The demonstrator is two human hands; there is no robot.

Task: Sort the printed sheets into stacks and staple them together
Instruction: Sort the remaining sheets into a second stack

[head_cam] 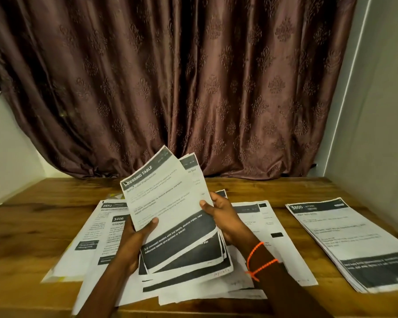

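Bundle of printed sheets held up, frame centre, top sheet headed "DRESSING TABLE", fanned and tilted. Left hand grips lower left edge, thumb on top. Right hand grips right edge; orange bracelet on wrist. Loose overlapping sheets beneath on wooden table. Separate neat stack lower right. Brown patterned curtain behind.
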